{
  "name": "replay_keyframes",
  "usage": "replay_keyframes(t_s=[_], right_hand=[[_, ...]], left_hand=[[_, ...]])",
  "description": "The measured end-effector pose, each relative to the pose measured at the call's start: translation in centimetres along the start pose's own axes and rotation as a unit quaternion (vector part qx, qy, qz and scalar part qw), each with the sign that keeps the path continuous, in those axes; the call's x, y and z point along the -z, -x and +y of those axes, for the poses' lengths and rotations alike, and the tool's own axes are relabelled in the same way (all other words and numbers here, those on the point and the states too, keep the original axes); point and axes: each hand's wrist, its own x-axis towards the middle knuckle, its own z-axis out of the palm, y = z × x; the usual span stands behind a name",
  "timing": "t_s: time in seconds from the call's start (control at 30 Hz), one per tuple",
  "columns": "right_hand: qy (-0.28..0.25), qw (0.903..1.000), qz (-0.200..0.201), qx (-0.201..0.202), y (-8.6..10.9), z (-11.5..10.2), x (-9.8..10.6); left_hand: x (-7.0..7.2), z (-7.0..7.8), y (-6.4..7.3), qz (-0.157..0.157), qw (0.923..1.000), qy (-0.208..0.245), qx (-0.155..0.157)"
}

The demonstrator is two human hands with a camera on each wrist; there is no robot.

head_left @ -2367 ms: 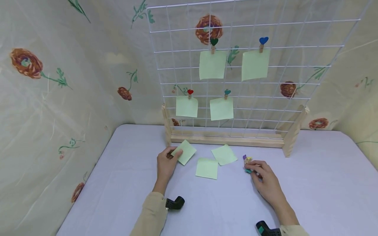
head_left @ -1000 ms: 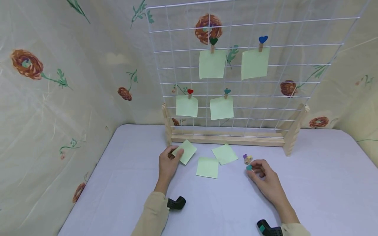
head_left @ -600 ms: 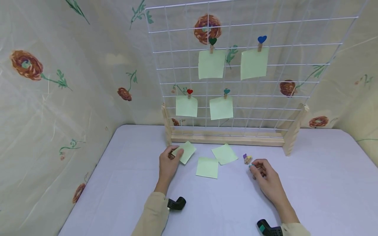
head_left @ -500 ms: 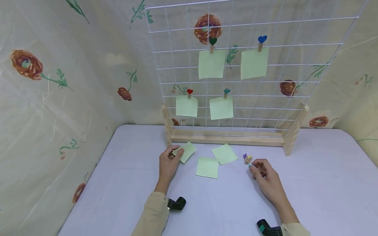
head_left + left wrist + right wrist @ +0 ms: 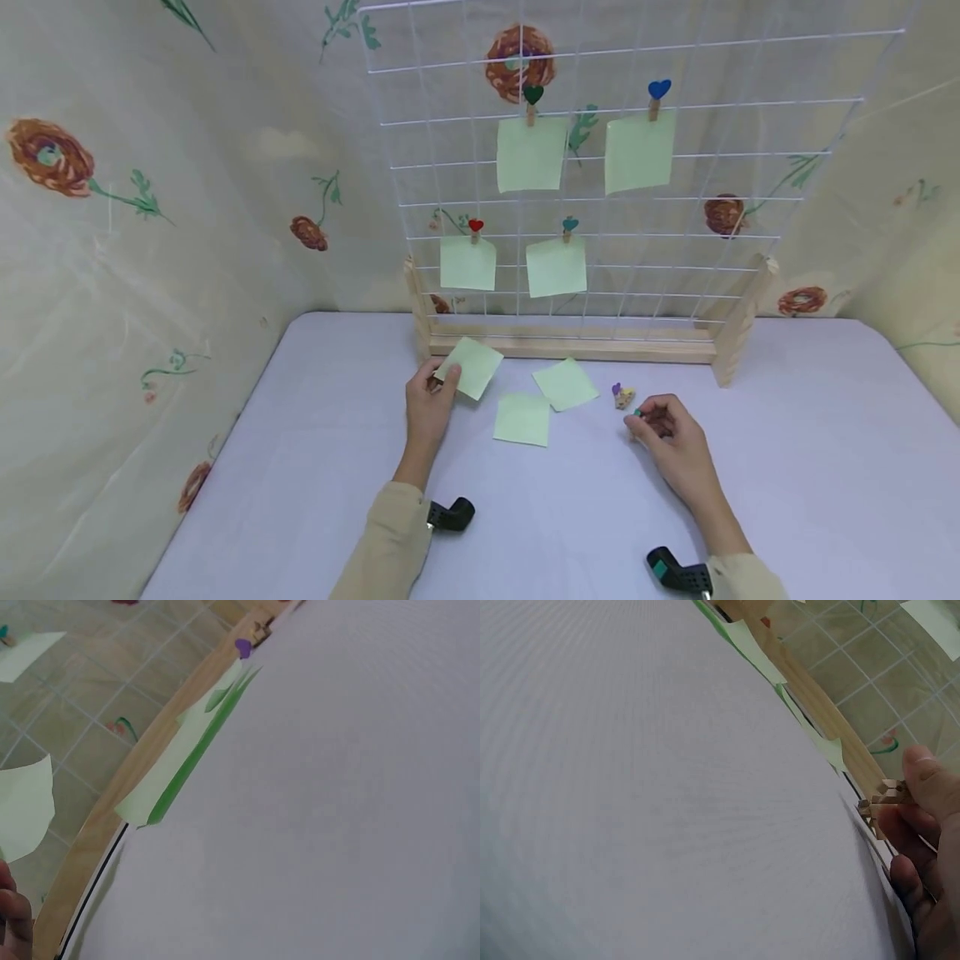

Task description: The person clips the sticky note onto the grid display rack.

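Observation:
My left hand (image 5: 429, 408) pinches a pale green sticky note (image 5: 474, 367) by its left corner, holding it just above the table in front of the grid rack. At right, my right hand (image 5: 675, 446) holds a small wooden clothespin (image 5: 889, 790) between thumb and fingers. Its teal heart (image 5: 638, 412) shows at the fingertips in the head view. Just beyond those fingers lies a little group of clothespins (image 5: 624, 398) with a purple and a yellow top. Two more notes lie between the hands, a nearer one (image 5: 522, 419) and a farther one (image 5: 566, 384).
A white wire grid (image 5: 675, 200) stands on a wooden base (image 5: 570, 347) at the table's back. Several green notes hang on it from heart clothespins, including one note (image 5: 534, 154) upper left and another note (image 5: 640, 152) upper right. White cloth covers the table (image 5: 585, 517).
My right hand has drawn the teal-heart clothespin away from the others and turned it in its fingers. The note in my left hand dipped, then tilted up again. The head view has shifted slightly.

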Motion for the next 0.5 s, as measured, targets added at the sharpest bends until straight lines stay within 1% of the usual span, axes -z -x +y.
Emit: replay_keyframes(t_s=[0.1, 0.17, 0.23, 0.33, 0.5], right_hand=[[0.007, 0.9999, 0.009, 0.002, 0.0, -0.1, -0.1], [0.006, 0.9999, 0.011, -0.001, 0.1, -0.1, -0.1], [0.007, 0.9999, 0.013, -0.004, 0.1, -0.1, -0.1], [0.006, 0.9998, 0.017, -0.011, 0.0, -0.1, -0.1], [0.013, 0.9996, 0.013, -0.02, -0.1, 0.0, 0.0]], left_hand=[[-0.6, 1.7, 0.6, -0.014, 0.9998, 0.011, 0.001], [-1.1, 2.7, 1.0, -0.02, 0.9997, 0.016, -0.005], [-1.6, 3.0, 1.1, -0.028, 0.9993, 0.024, -0.008], [-2.2, 3.0, 1.2, -0.034, 0.9986, 0.038, -0.013], [-2.7, 3.0, 1.1, -0.04, 0.9982, 0.042, -0.015]])
